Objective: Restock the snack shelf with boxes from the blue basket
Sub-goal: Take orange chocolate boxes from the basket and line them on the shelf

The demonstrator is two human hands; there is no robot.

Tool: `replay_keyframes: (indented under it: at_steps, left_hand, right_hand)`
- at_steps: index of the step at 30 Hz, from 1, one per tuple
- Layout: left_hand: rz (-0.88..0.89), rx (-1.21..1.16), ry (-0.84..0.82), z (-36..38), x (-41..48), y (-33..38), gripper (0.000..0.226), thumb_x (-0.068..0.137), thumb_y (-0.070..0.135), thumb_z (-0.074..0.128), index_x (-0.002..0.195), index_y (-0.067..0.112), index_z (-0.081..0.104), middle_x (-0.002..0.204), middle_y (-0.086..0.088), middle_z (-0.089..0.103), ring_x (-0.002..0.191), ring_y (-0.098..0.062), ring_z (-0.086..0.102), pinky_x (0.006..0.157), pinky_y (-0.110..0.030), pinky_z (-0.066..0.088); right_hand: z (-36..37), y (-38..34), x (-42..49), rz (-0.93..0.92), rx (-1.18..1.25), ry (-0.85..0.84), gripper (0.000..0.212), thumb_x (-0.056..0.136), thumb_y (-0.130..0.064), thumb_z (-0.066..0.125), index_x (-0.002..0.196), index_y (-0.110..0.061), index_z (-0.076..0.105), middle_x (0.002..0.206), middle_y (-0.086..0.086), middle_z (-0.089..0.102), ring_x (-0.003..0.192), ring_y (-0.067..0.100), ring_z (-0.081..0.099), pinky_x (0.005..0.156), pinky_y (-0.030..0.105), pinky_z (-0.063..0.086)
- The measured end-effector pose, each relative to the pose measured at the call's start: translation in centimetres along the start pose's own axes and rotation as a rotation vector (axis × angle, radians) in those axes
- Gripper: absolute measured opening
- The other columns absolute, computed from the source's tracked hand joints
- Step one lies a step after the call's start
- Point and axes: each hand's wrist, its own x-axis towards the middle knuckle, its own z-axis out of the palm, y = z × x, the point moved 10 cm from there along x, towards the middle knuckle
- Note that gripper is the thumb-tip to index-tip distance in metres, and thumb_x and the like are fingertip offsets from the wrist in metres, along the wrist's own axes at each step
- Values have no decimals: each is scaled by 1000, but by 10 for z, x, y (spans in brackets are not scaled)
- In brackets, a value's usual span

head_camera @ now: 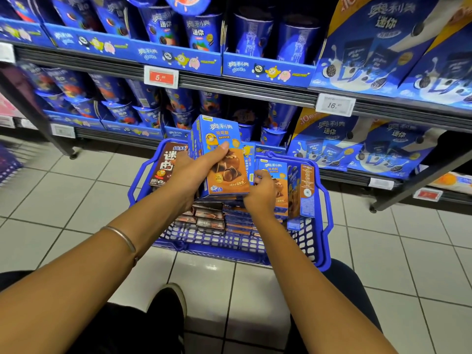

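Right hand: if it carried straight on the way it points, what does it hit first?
Probably the upright box standing in the blue basket, just ahead of the right hand. The lifted box in the left hand sits close beside; depth unclear.

Bright, even overhead store light; soft glare on floor tiles (268,284); frame edges curve and blur; centre sharp.

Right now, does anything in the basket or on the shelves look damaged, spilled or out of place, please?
Nothing looks spilled or damaged. The basket is merely untidy: a brown box leans at its left side, other boxes lie flat. The left hand holds a blue box; the right hand grips an upright box.
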Motion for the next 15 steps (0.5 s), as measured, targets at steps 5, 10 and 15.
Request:
replay_keyframes:
  at_steps: [5, 10, 15]
  left_hand:
    - [-6, -12, -15, 0, -4, 1, 52, 86, 36, 87, 128, 11, 68, 102, -8, 83, 88, -27, 82, 65, -36, 66]
    - [-19, 7, 21, -5, -3, 0, 58, 83, 30, 90, 131, 9, 65, 105, -9, 82, 89, -27, 82, 68, -40, 67]
    - [-27, 30, 27, -4, -4, -3, 64, 81, 33, 92, 133, 9, 64, 108, -10, 82, 90, -27, 81, 76, -45, 68]
  right_hand:
    - [-27, 6, -1, 138, 380, 121, 38, 96, -23, 69, 129, -8, 57, 124, 12, 61, 112, 27, 61, 87, 38, 50]
    - [-69, 5, 1, 194, 637, 185, 21, 100, -23, 62, 114, -8, 59, 111, 8, 66, 98, 23, 63, 83, 37, 52]
    - [-73, -14, -14, 169, 753, 71, 11, 101, -19, 58, 100, -20, 68, 94, -5, 74, 95, 20, 69, 92, 46, 53]
